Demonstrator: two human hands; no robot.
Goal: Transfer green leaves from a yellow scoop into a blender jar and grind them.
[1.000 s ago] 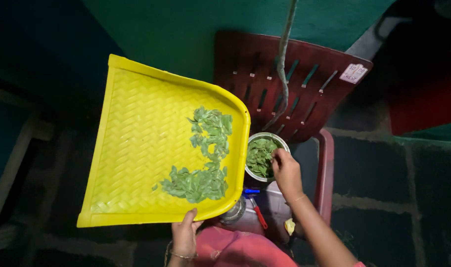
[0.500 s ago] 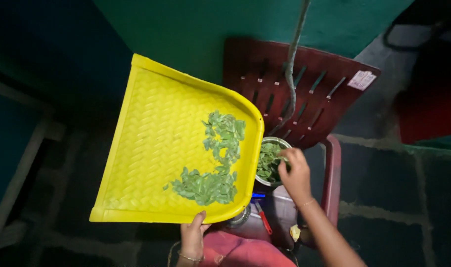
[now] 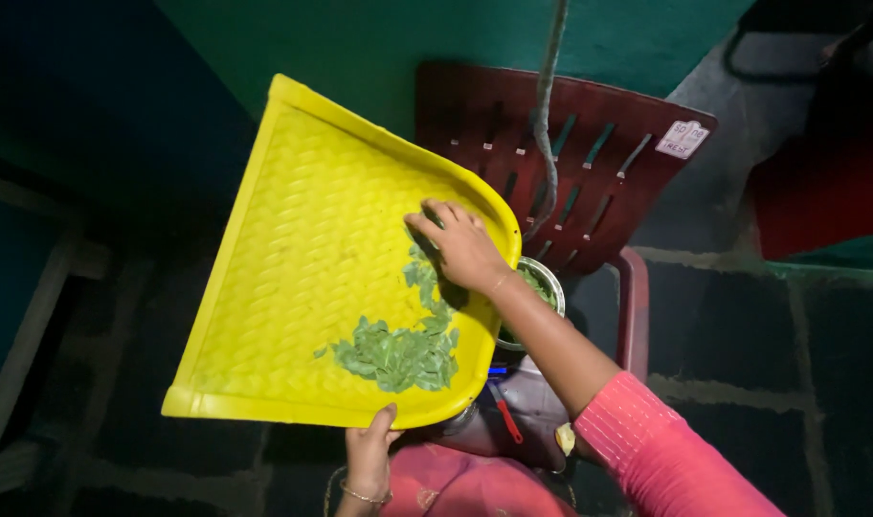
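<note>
Resting open on green leaves (image 3: 398,349), right hand (image 3: 465,247); left hand (image 3: 371,458) grips yellow tray (image 3: 293,278).

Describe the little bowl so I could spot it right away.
Find the big yellow woven tray and follow its rounded right edge. The round metal bowl sits just past it, on the dark red plastic chair, partly hidden under the right forearm and holding green leaves.
</note>
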